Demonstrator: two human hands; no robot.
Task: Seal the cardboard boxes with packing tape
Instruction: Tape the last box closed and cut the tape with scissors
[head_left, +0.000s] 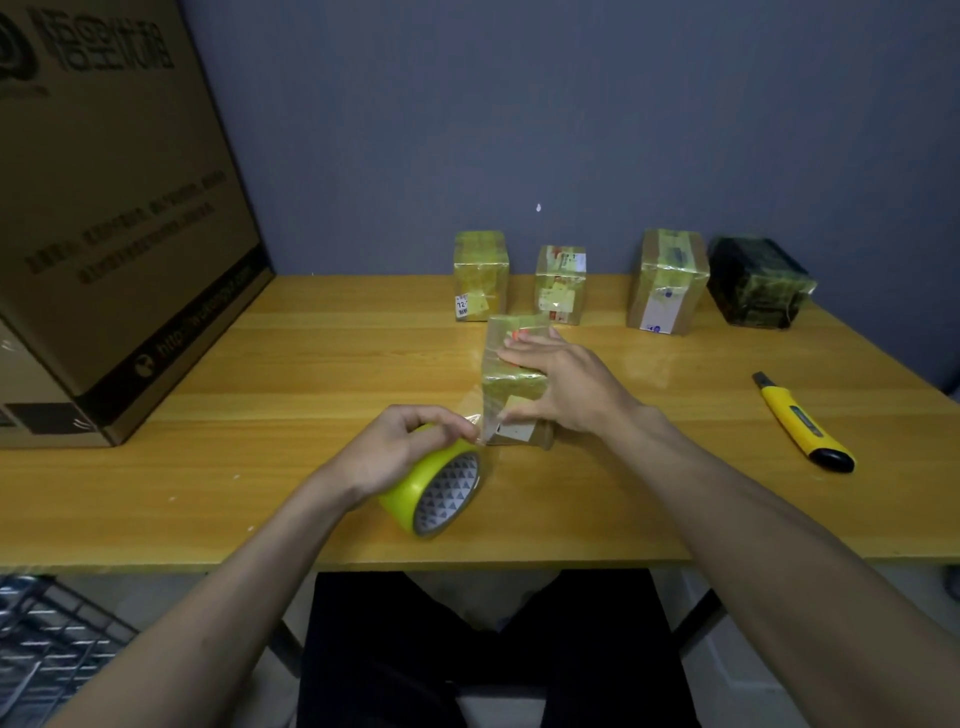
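Note:
A small cardboard box (511, 384), wrapped in yellowish clear tape, stands mid-table. My right hand (561, 382) grips it from the right, fingers across its top and thumb on the near face. My left hand (410, 447) holds a yellow-green roll of packing tape (434, 491) just left of the box's lower near corner. A short strip of clear tape (480, 418) runs from the roll to the box, and my left fingertips pinch at it.
Three taped cardboard boxes (480, 275) (561, 285) (667, 280) and a dark wrapped box (756, 280) line the back of the wooden table (311, 374). A yellow utility knife (802, 423) lies at the right. A large cardboard carton (114, 218) fills the left side.

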